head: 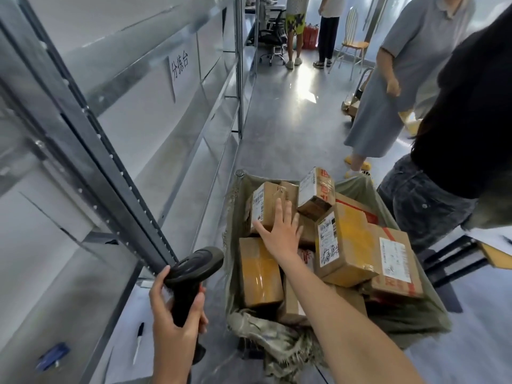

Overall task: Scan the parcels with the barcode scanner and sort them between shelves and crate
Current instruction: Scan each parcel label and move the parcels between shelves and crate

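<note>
Now the left hand (177, 314) gripped the barcode scanner (191, 273); the right hand (279, 231) was released. Its straight fingers lay on a parcel (263, 206) in the crate (410, 322).

1. We count seven cardboard parcels (343, 245) plainly showing in the crate; others beneath them are too hidden to number.
2. We count one cloth-lined crate (410, 320).
3. We see one barcode scanner (191, 273).
4. We have two hands in view: the left hand (177, 314) and the right hand (282, 231).
5. We count one pen (138, 342) and one blue object (54, 356) on the low shelf.
6. We count one paper sign (180, 67) on the shelving.
7. We count four other people standing around.
8. We see one wooden chair (352, 42) and one office chair (274, 31).
</note>
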### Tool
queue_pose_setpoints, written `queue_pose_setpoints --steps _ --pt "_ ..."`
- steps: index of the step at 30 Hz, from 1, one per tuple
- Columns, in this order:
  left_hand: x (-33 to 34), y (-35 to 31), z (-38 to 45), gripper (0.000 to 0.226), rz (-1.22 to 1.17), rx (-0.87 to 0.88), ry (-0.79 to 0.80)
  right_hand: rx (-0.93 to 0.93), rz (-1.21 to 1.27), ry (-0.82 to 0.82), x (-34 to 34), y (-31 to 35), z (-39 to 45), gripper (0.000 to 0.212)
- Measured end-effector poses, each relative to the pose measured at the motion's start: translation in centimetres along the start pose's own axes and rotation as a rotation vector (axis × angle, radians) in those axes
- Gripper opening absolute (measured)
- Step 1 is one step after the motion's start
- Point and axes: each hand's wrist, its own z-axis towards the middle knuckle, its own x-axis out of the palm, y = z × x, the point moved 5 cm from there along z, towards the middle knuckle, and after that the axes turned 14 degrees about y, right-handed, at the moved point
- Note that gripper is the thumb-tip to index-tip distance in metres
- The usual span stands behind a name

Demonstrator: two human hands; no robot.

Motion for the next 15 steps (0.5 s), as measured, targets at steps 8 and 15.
queue_pose_setpoints --steps 8,15 --pt "-0.5 -0.3 -3.8 0.072 -0.037 0.031 0.084 -0.049 -0.061 -0.079 0.2 -0.1 -8.0 0.089" --pt "-2.0 -2.3 -7.0 0.070 0.005 0.092 0.121 -0.192 -0.149 -0.161 1.3 2.5 -16.8 0.084"
